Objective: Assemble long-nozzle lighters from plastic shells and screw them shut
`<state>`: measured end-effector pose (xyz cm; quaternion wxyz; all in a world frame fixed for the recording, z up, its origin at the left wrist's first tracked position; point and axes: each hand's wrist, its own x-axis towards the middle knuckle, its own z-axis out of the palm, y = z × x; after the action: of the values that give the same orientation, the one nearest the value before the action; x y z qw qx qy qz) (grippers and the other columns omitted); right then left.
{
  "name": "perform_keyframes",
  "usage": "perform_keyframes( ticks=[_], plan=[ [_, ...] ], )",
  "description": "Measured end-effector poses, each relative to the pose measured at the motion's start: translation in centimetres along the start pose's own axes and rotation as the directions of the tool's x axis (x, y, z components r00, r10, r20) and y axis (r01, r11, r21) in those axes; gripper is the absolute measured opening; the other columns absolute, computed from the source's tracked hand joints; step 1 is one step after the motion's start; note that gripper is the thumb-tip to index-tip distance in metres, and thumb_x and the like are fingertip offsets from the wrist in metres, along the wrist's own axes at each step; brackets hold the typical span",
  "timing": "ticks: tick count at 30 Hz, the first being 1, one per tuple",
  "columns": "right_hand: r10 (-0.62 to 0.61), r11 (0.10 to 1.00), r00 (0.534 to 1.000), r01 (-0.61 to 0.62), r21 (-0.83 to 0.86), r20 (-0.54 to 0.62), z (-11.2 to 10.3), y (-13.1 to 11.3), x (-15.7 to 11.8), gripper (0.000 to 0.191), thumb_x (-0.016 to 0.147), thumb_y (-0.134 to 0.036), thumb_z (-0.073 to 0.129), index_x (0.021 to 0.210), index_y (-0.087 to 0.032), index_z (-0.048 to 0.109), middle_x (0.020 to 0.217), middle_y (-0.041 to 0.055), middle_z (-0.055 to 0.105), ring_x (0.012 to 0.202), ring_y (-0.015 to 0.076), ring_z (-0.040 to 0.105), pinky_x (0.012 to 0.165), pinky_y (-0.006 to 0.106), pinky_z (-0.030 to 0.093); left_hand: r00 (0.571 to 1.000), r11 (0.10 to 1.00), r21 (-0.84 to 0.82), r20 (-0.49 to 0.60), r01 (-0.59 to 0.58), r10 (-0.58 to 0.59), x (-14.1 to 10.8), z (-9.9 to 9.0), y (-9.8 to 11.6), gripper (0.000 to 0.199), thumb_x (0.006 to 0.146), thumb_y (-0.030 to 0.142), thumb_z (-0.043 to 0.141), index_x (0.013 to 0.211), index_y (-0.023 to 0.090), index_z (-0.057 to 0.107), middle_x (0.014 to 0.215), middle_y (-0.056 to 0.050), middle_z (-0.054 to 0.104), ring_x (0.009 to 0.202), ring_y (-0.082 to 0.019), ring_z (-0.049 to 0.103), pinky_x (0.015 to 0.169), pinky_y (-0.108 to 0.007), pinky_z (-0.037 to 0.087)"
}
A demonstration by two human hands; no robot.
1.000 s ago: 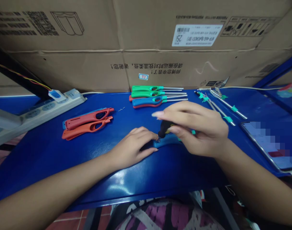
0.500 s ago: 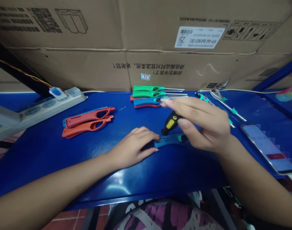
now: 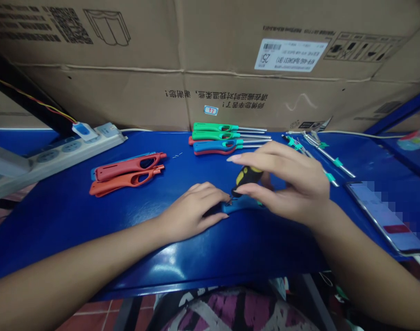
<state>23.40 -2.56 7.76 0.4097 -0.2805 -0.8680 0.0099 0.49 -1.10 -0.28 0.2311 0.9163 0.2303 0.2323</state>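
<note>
A blue lighter-like handle (image 3: 243, 203) lies flat on the blue table. My left hand (image 3: 199, 209) grips its left end, fingers on the far side and thumb on the near side. Above the handle, my right hand (image 3: 289, 184) has a black and yellow screwdriver (image 3: 247, 177) leaning against its inner side, the thumb near the tool's lower part and the index finger stretched out over it. The screwdriver is tilted, its tip low at the handle's left part near my left fingertips. My right fingers partly hide the tool and the handle's right end.
Red and orange handle shells (image 3: 127, 172) lie left, near a power strip (image 3: 61, 154). Assembled green and blue lighters (image 3: 215, 135) lie at the back against a cardboard box (image 3: 127, 101). Metal tubes with green parts (image 3: 329, 156) and a phone (image 3: 385, 216) are on the right.
My right hand's thumb has moved down and left along the screwdriver, and the tool leans over more. My left hand stays on the blue handle. The view has shifted slightly.
</note>
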Motion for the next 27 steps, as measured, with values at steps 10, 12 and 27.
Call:
perform_keyframes(
  ticks=[10, 12, 27],
  plan=[
    [-0.014, 1.0, 1.0, 0.014, 0.014, -0.018, 0.4, 0.0, 0.1, 0.034, 0.096, -0.03, 0.063, 0.129, -0.025, 0.063, 0.099, 0.0042, 0.072, 0.087, 0.0173, 0.068, 0.079, 0.03, 0.058, 1.0, 1.0, -0.005, 0.004, 0.005, -0.005, 0.0, 0.0, 0.1, 0.024, 0.098, 0.032, 0.062, 0.119, 0.022, 0.059, 0.116, -0.005, 0.068, 0.111, -0.022, 0.059, 0.096, -0.036, 0.044],
    [-0.042, 0.999, 0.998, 0.041, -0.006, -0.055, 0.5, -0.1, 0.1, 0.033, 0.097, -0.033, 0.062, 0.129, -0.024, 0.064, 0.104, 0.0066, 0.073, 0.091, 0.0192, 0.068, 0.079, 0.032, 0.058, 1.0, 1.0, -0.01, 0.001, 0.003, -0.003, 0.0, -0.1, 0.1, 0.025, 0.098, 0.032, 0.062, 0.12, 0.021, 0.059, 0.115, -0.006, 0.068, 0.11, -0.022, 0.059, 0.095, -0.036, 0.044],
    [0.019, 0.996, 0.999, -0.023, 0.081, 0.046, 0.3, -1.0, 0.1, 0.042, 0.099, -0.016, 0.049, 0.14, -0.021, 0.054, 0.118, 0.0087, 0.069, 0.101, 0.0189, 0.068, 0.083, 0.033, 0.059, 1.0, 1.0, -0.015, 0.009, 0.019, -0.019, -0.1, 0.0, 0.0, 0.023, 0.098, 0.031, 0.062, 0.12, 0.023, 0.059, 0.117, -0.005, 0.068, 0.112, -0.022, 0.059, 0.096, -0.037, 0.044]
  ],
)
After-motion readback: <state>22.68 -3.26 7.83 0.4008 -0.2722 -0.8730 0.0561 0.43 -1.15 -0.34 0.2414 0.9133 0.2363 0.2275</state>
